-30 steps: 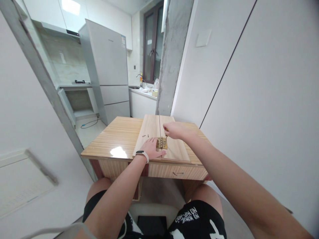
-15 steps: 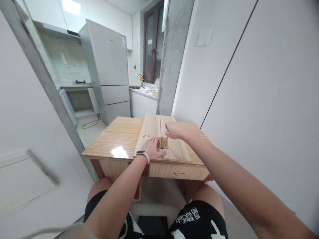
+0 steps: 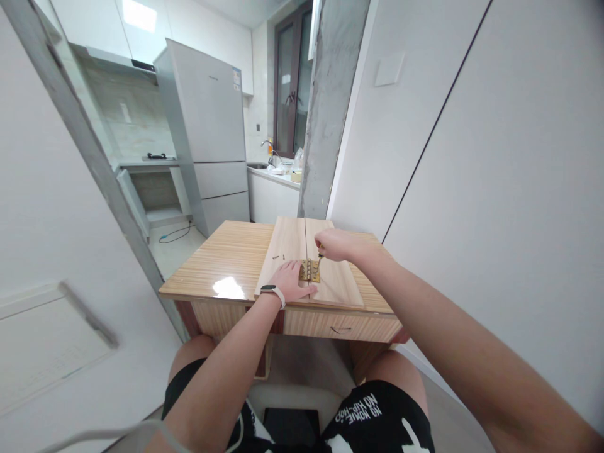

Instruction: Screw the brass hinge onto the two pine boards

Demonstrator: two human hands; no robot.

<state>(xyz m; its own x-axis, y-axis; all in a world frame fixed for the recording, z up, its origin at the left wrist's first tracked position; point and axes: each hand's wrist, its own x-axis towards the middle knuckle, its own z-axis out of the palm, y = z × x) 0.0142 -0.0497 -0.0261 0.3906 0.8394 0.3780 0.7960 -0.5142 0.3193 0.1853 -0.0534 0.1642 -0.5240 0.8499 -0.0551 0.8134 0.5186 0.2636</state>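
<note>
On table (image 3: 226, 248), two wooden boards (image 3: 289, 236) laid side by side. Two screws (image 3: 275, 257) seen on the left board. Left hand (image 3: 289, 281) spread flat, fingertips rested at brass hinge (image 3: 309, 270), which is set across both boards. Screwdriver (image 3: 320, 256) clenched in right hand (image 3: 333, 244), its shaft angled to the hinge's right leaf.

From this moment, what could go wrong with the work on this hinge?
The thin tool in the right hand slants down to the hinge; if it slips, it might jab the left hand close beside it.
The hinge spans the seam between the two boards; if one shifts, the alignment could suffer.
The small screws lying beyond the left hand could roll away if bumped.
</note>
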